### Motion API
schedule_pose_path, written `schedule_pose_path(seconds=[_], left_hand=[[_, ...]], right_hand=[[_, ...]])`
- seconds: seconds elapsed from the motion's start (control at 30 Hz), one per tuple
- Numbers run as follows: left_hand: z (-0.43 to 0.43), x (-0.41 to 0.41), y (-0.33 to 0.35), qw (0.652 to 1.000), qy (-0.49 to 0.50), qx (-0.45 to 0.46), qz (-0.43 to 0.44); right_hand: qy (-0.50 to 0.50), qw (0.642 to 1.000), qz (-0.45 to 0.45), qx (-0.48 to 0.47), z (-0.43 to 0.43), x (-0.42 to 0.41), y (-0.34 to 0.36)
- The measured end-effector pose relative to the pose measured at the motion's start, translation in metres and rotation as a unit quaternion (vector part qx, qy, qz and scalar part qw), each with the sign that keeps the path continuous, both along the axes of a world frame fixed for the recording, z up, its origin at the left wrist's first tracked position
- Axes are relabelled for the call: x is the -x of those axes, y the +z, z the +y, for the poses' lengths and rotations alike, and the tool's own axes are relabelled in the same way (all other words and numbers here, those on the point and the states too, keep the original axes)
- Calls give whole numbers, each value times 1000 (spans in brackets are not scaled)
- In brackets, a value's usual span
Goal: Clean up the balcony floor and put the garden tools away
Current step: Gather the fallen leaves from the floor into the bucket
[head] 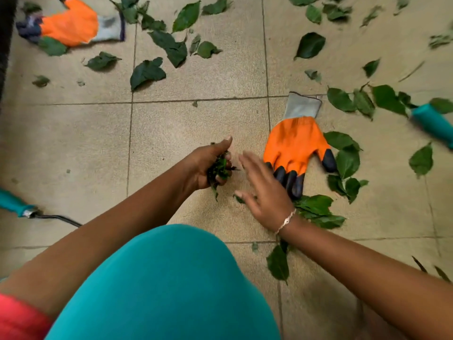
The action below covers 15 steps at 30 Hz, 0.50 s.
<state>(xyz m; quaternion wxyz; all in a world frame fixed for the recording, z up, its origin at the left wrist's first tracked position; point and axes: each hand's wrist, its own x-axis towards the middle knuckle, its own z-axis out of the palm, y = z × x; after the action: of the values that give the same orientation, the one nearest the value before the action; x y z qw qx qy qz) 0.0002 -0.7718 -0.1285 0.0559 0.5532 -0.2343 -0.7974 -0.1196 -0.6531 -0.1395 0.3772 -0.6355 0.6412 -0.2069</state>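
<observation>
- Left hand (203,163) grips a wad of crumpled green leaves (220,168); keep it cupped.
- Right hand (264,190) is spread open; rake the loose flat green leaves (316,209) right of its wrist leftward.
- Orange-and-black fabric glove (294,143) lies just beyond the right hand; collect it afterwards.

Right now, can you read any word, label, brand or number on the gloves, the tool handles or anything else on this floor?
No readable text anywhere.
Near orange glove: no print visible.
Far orange glove: none visible, slightly blurred.
Left teal handle: no label visible.
Right teal handle: motion-blurred, cannot tell.
Left hand grips only leaves; right hand is open, its bracelet too small to tell.
</observation>
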Motion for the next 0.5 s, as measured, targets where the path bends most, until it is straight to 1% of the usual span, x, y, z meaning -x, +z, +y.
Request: schedule_pose_path(seconds=[0.03,0.07,0.1,0.13,0.2,0.27,0.3,0.33,0.37,0.4,0.43,0.47,0.5], left_hand=[[-1,-3,-2,1000,26,-6,-12],[-2,-6,-4,999,49,-11,-20],[-2,-8,-6,998,61,-19,-22],[-1,-8,-7,998,60,-29,-21],[7,-4,-9,998,37,-44,-19],[15,2,-10,998,16,-50,-16],[17,4,-10,999,15,-50,-11],[18,6,-10,999,19,-47,-6],[18,8,-9,999,23,-43,-5],[18,10,-9,999,22,-38,-3],[18,11,-7,999,17,-36,3],[19,14,-6,999,6,-41,19],[20,17,-4,998,-9,-50,42]], right_hand=[[56,995,77,-17,11,-1,-5],[119,980,157,7,21,-2,-12],[175,960,212,57,29,-2,-19],[196,943,240,120,35,-1,-25],[194,933,233,195,34,7,-32],[186,940,208,198,16,13,-26],[169,950,182,190,7,15,-23],[128,965,139,184,-2,15,-20],[66,982,79,160,-9,16,-15],[-28,988,17,152,-16,17,-9],[-120,981,-27,151,-22,19,-3],[-178,972,-42,149,-26,19,3],[-192,969,-17,155,-30,20,6]])
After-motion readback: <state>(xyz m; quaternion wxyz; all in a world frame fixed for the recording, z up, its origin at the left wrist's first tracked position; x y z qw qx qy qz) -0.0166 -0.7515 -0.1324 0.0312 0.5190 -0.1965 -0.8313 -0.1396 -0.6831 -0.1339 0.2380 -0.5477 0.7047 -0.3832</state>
